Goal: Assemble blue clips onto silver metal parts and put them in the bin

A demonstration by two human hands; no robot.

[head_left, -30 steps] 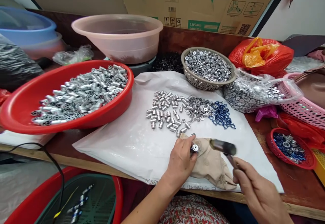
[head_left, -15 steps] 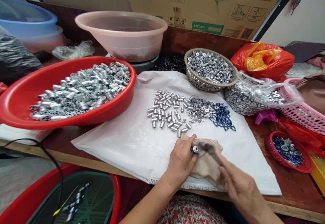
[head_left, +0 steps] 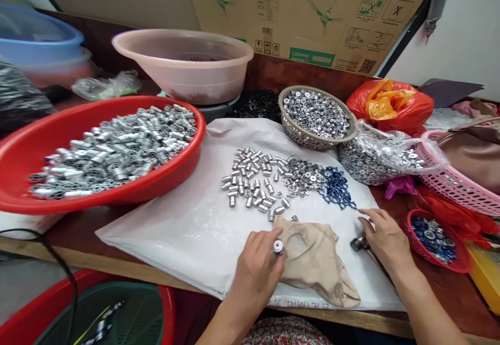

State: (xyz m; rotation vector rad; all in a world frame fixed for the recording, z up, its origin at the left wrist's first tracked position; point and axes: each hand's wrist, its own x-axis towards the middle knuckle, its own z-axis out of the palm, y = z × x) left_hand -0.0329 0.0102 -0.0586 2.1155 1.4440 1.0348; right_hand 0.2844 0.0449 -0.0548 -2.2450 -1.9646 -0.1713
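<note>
Along the beige cloth's [head_left: 314, 264] left edge, the left hand [head_left: 255, 261] grasps a metal fitting [head_left: 277, 246] in its fingers; near the blue pieces [head_left: 338, 187], the right hand [head_left: 388, 238] overlaps the hammer [head_left: 357, 244], its fingers' grip unclear.

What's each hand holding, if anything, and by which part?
Left hand: small silver cylindrical metal part, pinched around its side, round end exposed. Right hand: at dark cylinder-headed hammer's handle; can't tell if gripped.
</note>
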